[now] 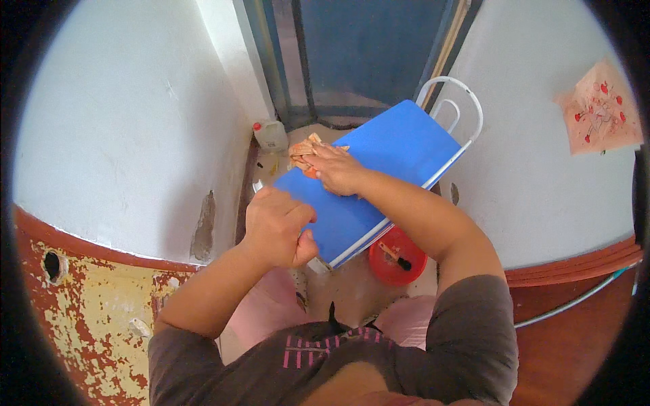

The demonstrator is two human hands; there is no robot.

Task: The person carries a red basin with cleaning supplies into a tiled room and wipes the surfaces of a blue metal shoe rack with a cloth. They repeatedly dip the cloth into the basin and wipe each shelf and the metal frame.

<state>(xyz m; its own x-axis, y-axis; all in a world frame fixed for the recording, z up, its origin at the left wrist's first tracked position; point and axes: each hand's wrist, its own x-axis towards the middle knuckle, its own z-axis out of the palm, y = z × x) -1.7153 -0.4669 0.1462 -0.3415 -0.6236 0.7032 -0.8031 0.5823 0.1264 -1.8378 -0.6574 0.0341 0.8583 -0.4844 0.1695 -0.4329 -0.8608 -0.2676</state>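
White walls (122,135) with peeling red base (88,304), blue-framed door (365,54), pale floor (345,284), daylight
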